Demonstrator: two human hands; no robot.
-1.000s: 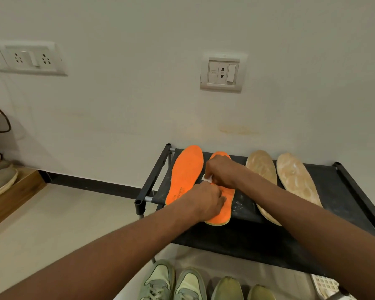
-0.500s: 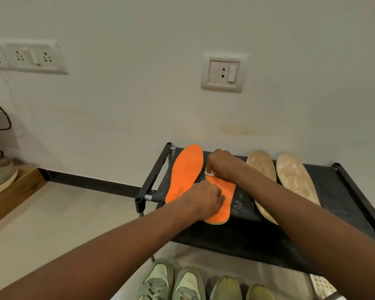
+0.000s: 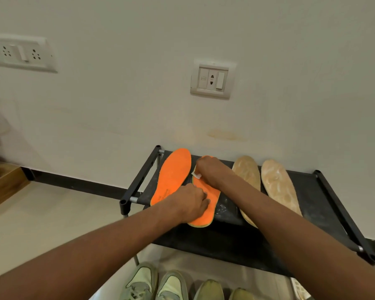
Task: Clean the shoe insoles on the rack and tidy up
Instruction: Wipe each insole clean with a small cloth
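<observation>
On rack (image 3: 325,215), two orange insoles (image 3: 173,176), two tan insoles (image 3: 277,187)

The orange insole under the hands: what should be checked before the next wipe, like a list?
1. Flat orange foam insole lies on the black fabric rack shelf: ok.
2. Left hand presses its heel end down: ok.
3. Right hand grips a small white wipe at the toe end: ok.
4. Wipe still clean enough: cannot tell, mostly hidden.
5. Second orange insole beside it lies apart from the wiping hand: ok.
6. Two tan insoles free of whitish marks: not ok.
</observation>
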